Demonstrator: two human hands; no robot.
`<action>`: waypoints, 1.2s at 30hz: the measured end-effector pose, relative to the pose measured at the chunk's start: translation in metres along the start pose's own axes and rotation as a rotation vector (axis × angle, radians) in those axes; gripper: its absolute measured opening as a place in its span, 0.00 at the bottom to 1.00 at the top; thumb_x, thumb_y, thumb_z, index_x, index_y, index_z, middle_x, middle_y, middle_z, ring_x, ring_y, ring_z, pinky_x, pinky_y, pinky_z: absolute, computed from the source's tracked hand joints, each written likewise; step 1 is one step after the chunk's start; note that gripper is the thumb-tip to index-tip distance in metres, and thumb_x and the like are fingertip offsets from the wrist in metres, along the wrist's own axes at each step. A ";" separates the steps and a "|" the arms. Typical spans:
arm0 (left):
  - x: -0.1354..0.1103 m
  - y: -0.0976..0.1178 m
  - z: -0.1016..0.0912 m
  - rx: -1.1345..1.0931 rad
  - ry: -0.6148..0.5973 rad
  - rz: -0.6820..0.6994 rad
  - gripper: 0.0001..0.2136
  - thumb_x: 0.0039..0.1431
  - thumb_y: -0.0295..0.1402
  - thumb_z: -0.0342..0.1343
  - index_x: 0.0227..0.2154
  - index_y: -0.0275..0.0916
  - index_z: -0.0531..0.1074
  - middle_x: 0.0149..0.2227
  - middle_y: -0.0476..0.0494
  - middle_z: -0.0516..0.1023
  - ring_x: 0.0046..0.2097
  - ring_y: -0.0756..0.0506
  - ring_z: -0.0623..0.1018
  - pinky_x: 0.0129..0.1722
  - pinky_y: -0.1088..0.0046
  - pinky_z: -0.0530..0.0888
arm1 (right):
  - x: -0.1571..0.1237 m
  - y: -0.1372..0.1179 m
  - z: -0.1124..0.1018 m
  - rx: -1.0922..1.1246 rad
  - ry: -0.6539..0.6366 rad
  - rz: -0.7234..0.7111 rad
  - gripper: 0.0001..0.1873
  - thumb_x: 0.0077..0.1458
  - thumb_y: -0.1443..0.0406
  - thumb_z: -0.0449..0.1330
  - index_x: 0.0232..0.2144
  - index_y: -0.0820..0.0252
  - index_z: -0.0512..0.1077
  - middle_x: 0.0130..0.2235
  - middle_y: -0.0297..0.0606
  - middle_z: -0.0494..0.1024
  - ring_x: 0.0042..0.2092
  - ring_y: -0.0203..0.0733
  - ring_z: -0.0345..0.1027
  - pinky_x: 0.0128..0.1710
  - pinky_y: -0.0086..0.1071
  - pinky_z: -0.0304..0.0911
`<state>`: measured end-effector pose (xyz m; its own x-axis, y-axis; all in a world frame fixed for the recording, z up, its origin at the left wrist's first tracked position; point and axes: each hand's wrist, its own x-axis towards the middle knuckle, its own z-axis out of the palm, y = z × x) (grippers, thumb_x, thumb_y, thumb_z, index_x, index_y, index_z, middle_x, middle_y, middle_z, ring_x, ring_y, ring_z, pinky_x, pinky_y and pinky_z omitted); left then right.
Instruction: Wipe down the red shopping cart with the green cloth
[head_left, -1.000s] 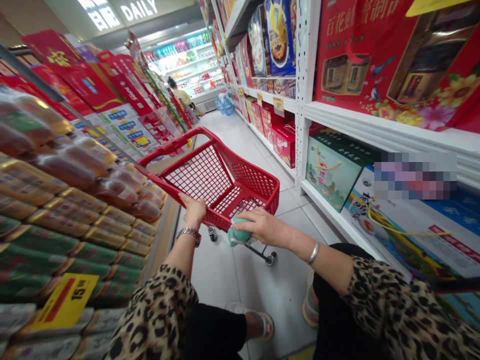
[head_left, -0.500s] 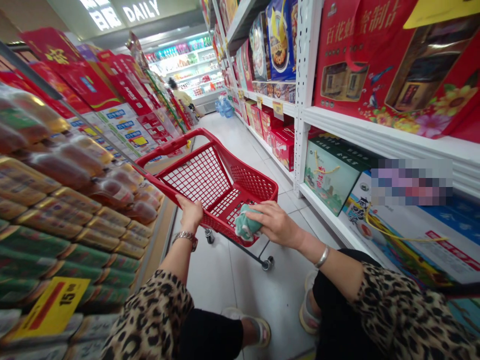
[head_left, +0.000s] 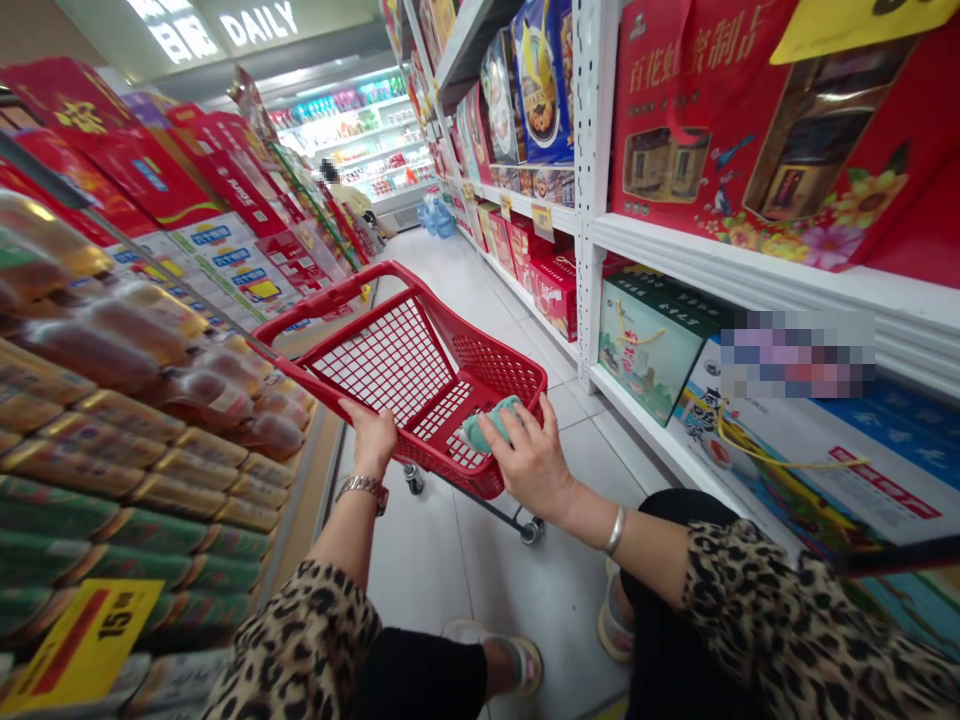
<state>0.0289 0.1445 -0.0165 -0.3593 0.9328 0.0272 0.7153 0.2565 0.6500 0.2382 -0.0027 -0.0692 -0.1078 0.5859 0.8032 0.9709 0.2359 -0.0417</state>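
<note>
A red plastic shopping cart point(head_left: 405, 425) with lattice sides stands on the floor in front of me, its handle toward the far left. My left hand point(head_left: 371, 438) grips the cart's near side rim, fingers curled over the edge. At the cart's near right corner, my right hand point(head_left: 536, 455) holds a green cloth point(head_left: 491, 425) against the inner side of the rim. Its fingers reach over the edge and press on the cloth, hiding part of it.
Stacked drinks bottles point(head_left: 135, 340) and cans point(head_left: 105, 430) line the left, with a yellow price tag point(head_left: 86, 645). White shelving point(head_left: 589, 180) with gift boxes point(head_left: 652, 335) runs along the right. A person point(head_left: 349, 200) is far down the tiled aisle point(head_left: 442, 265).
My right hand has moved from the outer near rim over the corner, carrying the cloth to the rim's inner side. My left hand keeps its grip. The whole view has shifted slightly.
</note>
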 end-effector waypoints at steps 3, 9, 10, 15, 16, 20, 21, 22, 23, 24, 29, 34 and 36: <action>0.001 -0.002 0.001 -0.017 0.012 0.011 0.44 0.63 0.32 0.49 0.73 0.23 0.29 0.72 0.20 0.56 0.71 0.31 0.64 0.70 0.54 0.61 | 0.000 -0.003 0.002 -0.018 -0.035 0.017 0.22 0.67 0.71 0.53 0.59 0.56 0.74 0.50 0.50 0.78 0.52 0.50 0.69 0.63 0.54 0.59; 0.002 -0.003 0.002 -0.032 0.032 0.022 0.43 0.62 0.30 0.49 0.73 0.22 0.32 0.71 0.19 0.58 0.69 0.32 0.66 0.69 0.52 0.62 | 0.000 0.002 -0.002 0.003 -0.063 0.052 0.21 0.68 0.71 0.52 0.59 0.55 0.74 0.52 0.52 0.78 0.53 0.51 0.72 0.63 0.58 0.60; 0.002 -0.003 0.002 -0.035 0.035 0.024 0.43 0.62 0.30 0.50 0.73 0.22 0.32 0.71 0.19 0.57 0.69 0.32 0.66 0.69 0.53 0.62 | 0.000 0.003 -0.003 0.009 -0.060 0.045 0.21 0.68 0.71 0.52 0.59 0.56 0.74 0.51 0.52 0.78 0.53 0.51 0.72 0.63 0.59 0.60; 0.002 -0.002 0.003 -0.037 0.034 0.022 0.43 0.62 0.30 0.50 0.72 0.21 0.32 0.72 0.17 0.54 0.71 0.32 0.62 0.70 0.53 0.60 | -0.004 -0.007 -0.009 0.063 0.023 -0.098 0.19 0.68 0.70 0.53 0.57 0.59 0.75 0.49 0.51 0.80 0.51 0.48 0.75 0.60 0.52 0.67; 0.002 -0.002 0.003 -0.036 0.033 0.022 0.43 0.62 0.30 0.50 0.72 0.21 0.31 0.72 0.17 0.54 0.71 0.32 0.62 0.70 0.54 0.60 | -0.006 -0.013 -0.010 0.079 0.050 -0.130 0.18 0.68 0.70 0.54 0.56 0.59 0.75 0.50 0.51 0.80 0.51 0.48 0.75 0.59 0.51 0.69; 0.004 -0.004 0.002 -0.036 0.026 0.031 0.43 0.63 0.31 0.49 0.72 0.21 0.30 0.72 0.18 0.53 0.72 0.33 0.62 0.71 0.56 0.60 | -0.013 -0.033 -0.008 0.117 0.129 -0.185 0.15 0.67 0.70 0.56 0.54 0.58 0.75 0.50 0.50 0.80 0.52 0.48 0.76 0.57 0.52 0.71; 0.005 -0.005 0.002 -0.043 0.029 0.036 0.43 0.63 0.31 0.50 0.72 0.21 0.31 0.72 0.18 0.53 0.72 0.33 0.62 0.71 0.57 0.60 | -0.014 -0.035 -0.007 0.120 0.126 -0.182 0.16 0.67 0.70 0.57 0.54 0.58 0.75 0.50 0.49 0.80 0.52 0.48 0.76 0.57 0.52 0.71; 0.005 -0.006 0.002 -0.051 0.034 0.042 0.43 0.63 0.31 0.50 0.73 0.21 0.31 0.73 0.19 0.53 0.71 0.33 0.62 0.71 0.57 0.60 | -0.015 -0.035 -0.006 0.125 0.115 -0.174 0.16 0.67 0.70 0.57 0.54 0.57 0.75 0.50 0.49 0.80 0.53 0.48 0.75 0.58 0.53 0.70; 0.006 -0.006 0.002 -0.059 0.038 0.048 0.43 0.62 0.31 0.50 0.73 0.22 0.31 0.73 0.19 0.53 0.71 0.33 0.62 0.70 0.56 0.60 | -0.015 -0.033 -0.005 0.133 0.099 -0.165 0.16 0.67 0.70 0.56 0.55 0.58 0.75 0.51 0.50 0.80 0.53 0.48 0.75 0.59 0.54 0.69; 0.006 -0.007 0.002 -0.066 0.040 0.050 0.44 0.62 0.31 0.50 0.73 0.23 0.32 0.73 0.20 0.54 0.71 0.33 0.63 0.70 0.56 0.61 | -0.016 -0.030 -0.004 0.146 0.077 -0.155 0.17 0.67 0.70 0.56 0.55 0.58 0.75 0.51 0.51 0.80 0.54 0.48 0.75 0.60 0.55 0.68; 0.006 -0.008 0.003 -0.050 0.031 0.041 0.43 0.62 0.31 0.50 0.73 0.23 0.32 0.72 0.20 0.56 0.71 0.33 0.63 0.70 0.56 0.61 | -0.014 -0.001 -0.002 0.121 0.028 -0.094 0.18 0.67 0.73 0.55 0.54 0.58 0.77 0.52 0.52 0.80 0.54 0.49 0.75 0.62 0.54 0.66; 0.006 -0.006 0.003 -0.047 0.031 0.035 0.43 0.62 0.32 0.50 0.73 0.24 0.32 0.72 0.21 0.56 0.71 0.34 0.63 0.70 0.56 0.61 | -0.008 0.040 0.007 0.036 -0.028 -0.004 0.21 0.67 0.75 0.53 0.56 0.58 0.77 0.53 0.51 0.80 0.54 0.47 0.75 0.60 0.50 0.66; 0.004 -0.004 0.002 -0.043 0.022 0.027 0.43 0.62 0.32 0.50 0.73 0.24 0.32 0.72 0.22 0.56 0.71 0.34 0.64 0.70 0.57 0.61 | -0.004 0.056 0.014 0.017 -0.052 0.040 0.22 0.66 0.75 0.53 0.56 0.58 0.76 0.53 0.50 0.80 0.53 0.47 0.74 0.60 0.48 0.66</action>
<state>0.0255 0.1476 -0.0206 -0.3539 0.9333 0.0614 0.6986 0.2201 0.6808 0.2896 0.0193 -0.0833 -0.0804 0.6346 0.7686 0.9709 0.2243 -0.0836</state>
